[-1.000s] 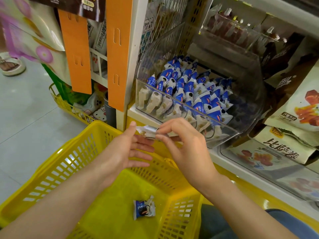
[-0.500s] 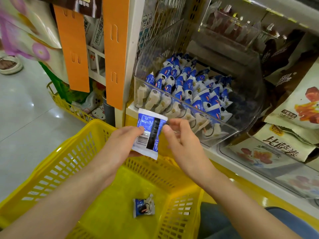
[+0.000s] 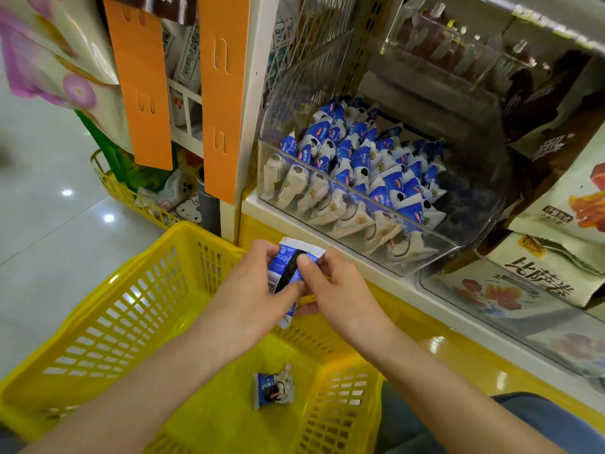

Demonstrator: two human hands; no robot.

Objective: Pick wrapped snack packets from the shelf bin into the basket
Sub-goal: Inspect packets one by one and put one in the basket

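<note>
A blue-and-white snack packet (image 3: 273, 386) lies on the floor of the yellow basket (image 3: 98, 290), between the two forearms. To the right of the basket a knee in blue-grey cloth (image 3: 540, 421) shows.

Above the far rim of the basket both hands hold a second packet (image 3: 288, 267) upright. The left grip (image 3: 252, 299) curls round its left side and the right grip (image 3: 340, 290) pinches its right side, thumb on the face. A barcode runs along the packet's left edge; its small print is too fine to read.

Just beyond the hands runs the white shelf edge (image 3: 386, 276) with a yellow strip under it. On the shelf sits the clear bin (image 3: 425, 253), its front wall standing between the hands and the rows of blue packets (image 3: 360, 162) inside.

To its right, pouches (image 3: 540, 283) carry large dark Chinese characters that I cannot read with certainty. Left of the bin two orange strips (image 3: 222, 99) hang down the shelf post. Behind them a second yellow basket (image 3: 131, 194) on the tiled floor (image 3: 39, 224) holds a bag with a cat-face print (image 3: 188, 209). Higher up sits another clear bin (image 3: 442, 50), its contents blurred.
</note>
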